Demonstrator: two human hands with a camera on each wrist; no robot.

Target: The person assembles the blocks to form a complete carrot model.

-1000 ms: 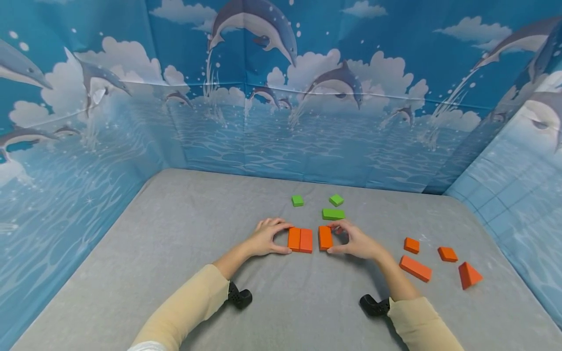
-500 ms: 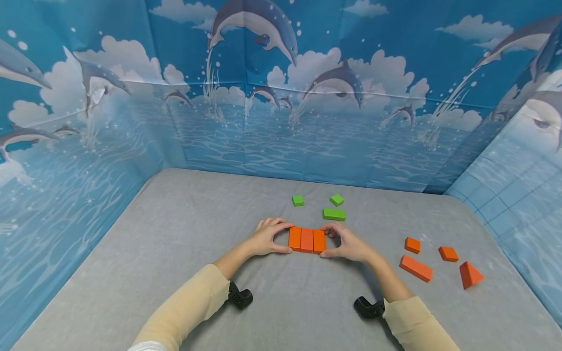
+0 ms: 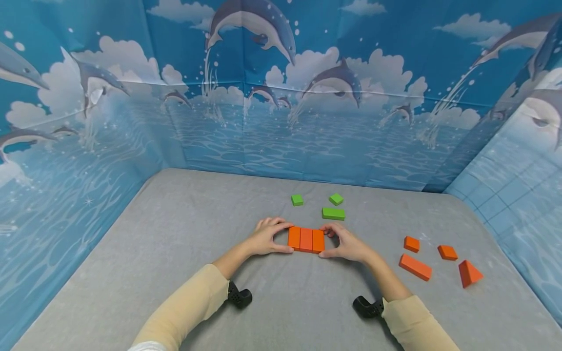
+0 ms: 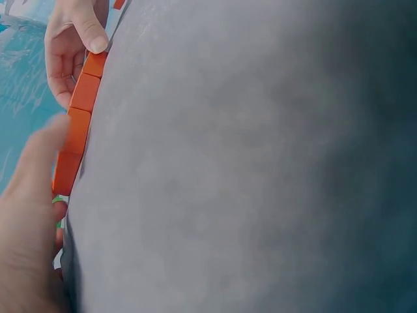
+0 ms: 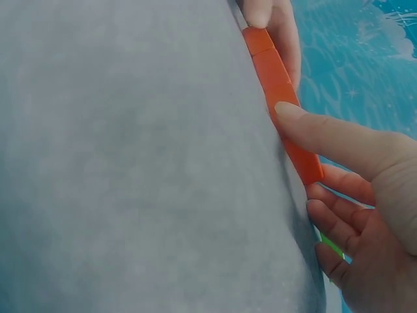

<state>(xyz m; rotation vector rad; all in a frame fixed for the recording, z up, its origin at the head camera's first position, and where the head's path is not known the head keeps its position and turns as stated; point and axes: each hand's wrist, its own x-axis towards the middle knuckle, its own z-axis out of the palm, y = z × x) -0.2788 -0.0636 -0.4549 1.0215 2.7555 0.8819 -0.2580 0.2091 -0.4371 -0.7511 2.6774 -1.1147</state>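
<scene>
Three orange rectangular blocks lie side by side in a row on the grey cloth, their long sides together in the head view. My left hand [image 3: 265,238] pinches the left block [image 3: 294,238], thumb at its near end and index finger at its far end. Opposite it, my right hand [image 3: 351,245] holds the right block [image 3: 318,241] by its two ends the same way. Between them sits the middle block [image 3: 306,239], a slightly redder orange. The right wrist view shows the right thumb [image 5: 306,124] against the near face of the row.
Beyond the hands lie a long green block [image 3: 333,213] and two small green blocks, one a square piece [image 3: 297,200]. To the right are a long orange block [image 3: 415,267], two small orange blocks and an orange triangular block [image 3: 470,274]. A dolphin-print curtain [image 3: 281,136] surrounds the surface.
My right hand has slid its orange block left, closing the gap to the other two. The left hand has stayed in place, and the last half second shows almost no motion.
</scene>
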